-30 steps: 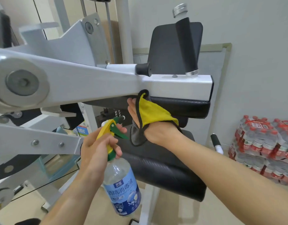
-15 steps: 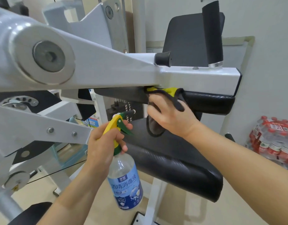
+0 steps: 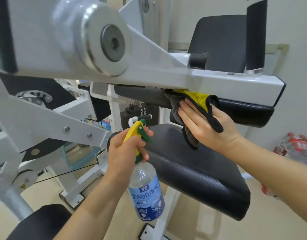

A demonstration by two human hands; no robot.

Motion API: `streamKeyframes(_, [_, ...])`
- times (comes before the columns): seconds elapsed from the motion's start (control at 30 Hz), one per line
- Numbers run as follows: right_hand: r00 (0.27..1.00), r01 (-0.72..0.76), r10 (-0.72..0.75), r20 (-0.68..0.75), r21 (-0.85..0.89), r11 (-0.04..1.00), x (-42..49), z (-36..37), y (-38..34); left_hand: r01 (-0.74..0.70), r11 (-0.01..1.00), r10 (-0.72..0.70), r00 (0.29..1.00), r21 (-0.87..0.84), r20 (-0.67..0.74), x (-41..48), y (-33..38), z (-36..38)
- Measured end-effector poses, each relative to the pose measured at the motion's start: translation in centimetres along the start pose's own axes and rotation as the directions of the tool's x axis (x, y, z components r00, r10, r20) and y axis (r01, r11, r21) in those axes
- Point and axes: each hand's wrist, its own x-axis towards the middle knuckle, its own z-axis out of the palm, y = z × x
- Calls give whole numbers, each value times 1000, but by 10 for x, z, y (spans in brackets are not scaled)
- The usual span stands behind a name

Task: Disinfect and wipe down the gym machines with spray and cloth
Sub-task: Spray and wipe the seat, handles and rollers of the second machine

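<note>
Our right hand [image 3: 206, 125] lies with its fingers straight and flat. It presses a yellow and grey microfibre cloth with a black hem [image 3: 197, 99] against the left end of the long black padded rest [image 3: 244, 111]. That rest is fixed under the white-painted steel arm of the gym machine [image 3: 218, 82]. The cloth's yellow side tucks up to the seam where pad meets steel. Its grey side hangs below the palm, and the black hem crosses the back of the hand. The thumb is hidden under the fold, so we cannot tell how it sits.

Our left hand [image 3: 126, 148] is clenched round the neck of a clear plastic spray bottle with a blue label [image 3: 145, 193]. The forefinger is curled over the green trigger of the bottle's yellow head. We hold the bottle upright, lower and to the left of the cloth, near the left edge of the wide black textured seat cushion [image 3: 192, 167], with its nozzle aimed away from us.

Farther off, a black back pad [image 3: 218, 42] stands above the steel arm, and a black foam-covered handle [image 3: 255, 35] rises just to its right. A large round metal pivot hub [image 3: 113, 42] fills the upper left, close to us. Beyond the bottle stands a stack of dark weight plates [image 3: 139, 113]. Shrink-wrapped water bottles with red caps [image 3: 298, 148] sit on the floor at the far right.
</note>
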Motion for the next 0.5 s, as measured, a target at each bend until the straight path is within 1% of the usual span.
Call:
streamKeyframes(0.1, [991, 108, -105, 80, -29, 994, 20, 6, -5, -16, 1000, 15, 1000, 10, 12, 0, 4, -9])
streamKeyframes(0.17, [983, 150, -146, 108, -34, 988, 37, 13, -14, -12, 1000, 12, 1000, 8, 0, 1, 7, -18])
streamKeyframes(0.27, [979, 151, -146, 140, -31, 988, 69, 30, -31, 6, 1000, -6, 999, -4, -53, 5, 12, -32])
streamKeyframes(0.37, [990, 94, -96, 106, 24, 995, 108, 39, -51, -5, 1000, 5, 999, 7, -48, 10, 18, -46])
streamKeyframes(0.43, [988, 79, -90, 127, 87, 993, 133, 40, -62, -6, 1000, 6, 998, 0, -56, 12, 19, -55])
streamKeyframes(0.47, [989, 82, -91, 115, 82, 993, 142, 41, -66, -9, 1000, 8, 998, -12, -62, 13, 19, -59])
streamKeyframes(0.5, [987, 68, -79, 137, 83, 994, 150, 38, -69, -11, 1000, 10, 998, -25, -69, 14, 20, -63])
